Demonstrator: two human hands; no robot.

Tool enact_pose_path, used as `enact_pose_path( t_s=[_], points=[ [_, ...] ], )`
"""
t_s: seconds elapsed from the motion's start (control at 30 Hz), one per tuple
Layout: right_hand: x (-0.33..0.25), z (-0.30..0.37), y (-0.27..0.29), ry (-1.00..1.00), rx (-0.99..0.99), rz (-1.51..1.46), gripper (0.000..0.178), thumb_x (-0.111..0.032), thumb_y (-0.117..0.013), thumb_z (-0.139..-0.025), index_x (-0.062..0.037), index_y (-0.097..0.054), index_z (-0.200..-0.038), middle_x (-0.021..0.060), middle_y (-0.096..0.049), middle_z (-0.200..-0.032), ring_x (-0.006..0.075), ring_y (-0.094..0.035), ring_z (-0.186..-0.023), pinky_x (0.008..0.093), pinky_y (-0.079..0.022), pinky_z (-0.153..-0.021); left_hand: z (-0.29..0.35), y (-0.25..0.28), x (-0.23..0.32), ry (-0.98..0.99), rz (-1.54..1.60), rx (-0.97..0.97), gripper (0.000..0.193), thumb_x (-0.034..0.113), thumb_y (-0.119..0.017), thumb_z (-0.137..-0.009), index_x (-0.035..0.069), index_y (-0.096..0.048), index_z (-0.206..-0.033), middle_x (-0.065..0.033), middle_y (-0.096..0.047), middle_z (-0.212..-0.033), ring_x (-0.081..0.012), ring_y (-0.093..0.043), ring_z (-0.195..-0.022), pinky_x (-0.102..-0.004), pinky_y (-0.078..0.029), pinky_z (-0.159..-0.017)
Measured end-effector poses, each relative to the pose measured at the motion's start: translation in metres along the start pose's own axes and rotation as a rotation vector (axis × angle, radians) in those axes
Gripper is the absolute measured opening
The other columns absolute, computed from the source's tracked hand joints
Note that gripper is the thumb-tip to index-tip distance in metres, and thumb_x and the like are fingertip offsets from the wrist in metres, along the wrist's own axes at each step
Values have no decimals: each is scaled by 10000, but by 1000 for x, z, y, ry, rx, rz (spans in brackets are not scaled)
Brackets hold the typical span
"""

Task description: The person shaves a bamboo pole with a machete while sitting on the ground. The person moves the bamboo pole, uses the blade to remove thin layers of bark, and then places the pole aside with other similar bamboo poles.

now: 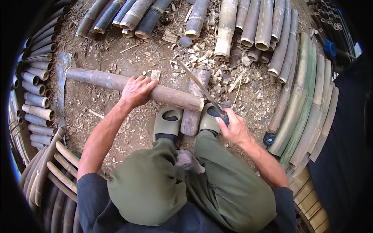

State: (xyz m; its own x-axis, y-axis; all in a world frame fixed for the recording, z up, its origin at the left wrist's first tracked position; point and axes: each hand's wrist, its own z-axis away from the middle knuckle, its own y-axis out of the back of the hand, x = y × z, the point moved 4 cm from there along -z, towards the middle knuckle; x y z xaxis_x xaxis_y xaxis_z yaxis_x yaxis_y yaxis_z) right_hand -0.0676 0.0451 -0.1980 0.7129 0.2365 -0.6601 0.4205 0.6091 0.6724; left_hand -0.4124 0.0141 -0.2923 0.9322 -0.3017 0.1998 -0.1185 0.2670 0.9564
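A brownish bamboo pole (105, 80) lies slanting across the ground in front of me, its right end resting over a short wooden log (190, 121) between my feet. My left hand (136, 91) is wrapped over the pole near its middle. In my right hand (234, 126) is the dark handle of a machete (200, 85), closed in my fingers. Its long blade points up and to the left, just beyond the pole's right end. That end shows a pale cut rim (202, 104). The machete's cutting edge is apart from my left hand.
Cut bamboo poles lie in rows at the far side (264, 23), along the right (303, 101) and stacked at the left (37, 89). Curved pieces (62, 167) sit at the lower left. Wood chips (202, 54) cover the dirt around the log. My sandals (168, 124) flank the log.
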Motion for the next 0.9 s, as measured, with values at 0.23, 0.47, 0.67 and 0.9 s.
enact_pose_path(
  t_s=[0.23,0.47,0.67,0.9],
  points=[
    [24,7,-28,100,62,274,308,-240,-646,-945,12,-550,-1095,217,-652,-760,390,-679,-611,460,-553,-557,6,4,-2,-61,-69,244,378,179,-690,-771,131,-576,-1128,-38,-602,-925,-230,-623,-941,-420,-471,-869],
    [-51,-14,5,166,145,-94,303,-234,-658,-944,0,-559,-1110,205,-659,-760,395,-693,-679,450,-555,-604,22,-11,-8,-38,-92,317,406,155,-680,-769,132,-577,-1161,-51,-616,-994,-236,-611,-989,-440,-454,-879],
    [42,3,-37,-317,-295,155,356,-319,-592,-974,15,-521,-1074,280,-667,-769,457,-688,-726,514,-546,-636,29,-12,4,-42,-107,337,486,149,-685,-770,111,-543,-1234,-81,-613,-1060,-270,-609,-1067,-463,-434,-941],
    [6,17,2,-152,-68,31,324,-270,-617,-954,14,-518,-1077,248,-652,-793,461,-653,-683,508,-523,-627,-7,40,14,50,52,-422,614,223,-838,-650,76,-600,-1196,-120,-558,-1179,-272,-543,-1169,-430,-454,-1006]
  ],
)
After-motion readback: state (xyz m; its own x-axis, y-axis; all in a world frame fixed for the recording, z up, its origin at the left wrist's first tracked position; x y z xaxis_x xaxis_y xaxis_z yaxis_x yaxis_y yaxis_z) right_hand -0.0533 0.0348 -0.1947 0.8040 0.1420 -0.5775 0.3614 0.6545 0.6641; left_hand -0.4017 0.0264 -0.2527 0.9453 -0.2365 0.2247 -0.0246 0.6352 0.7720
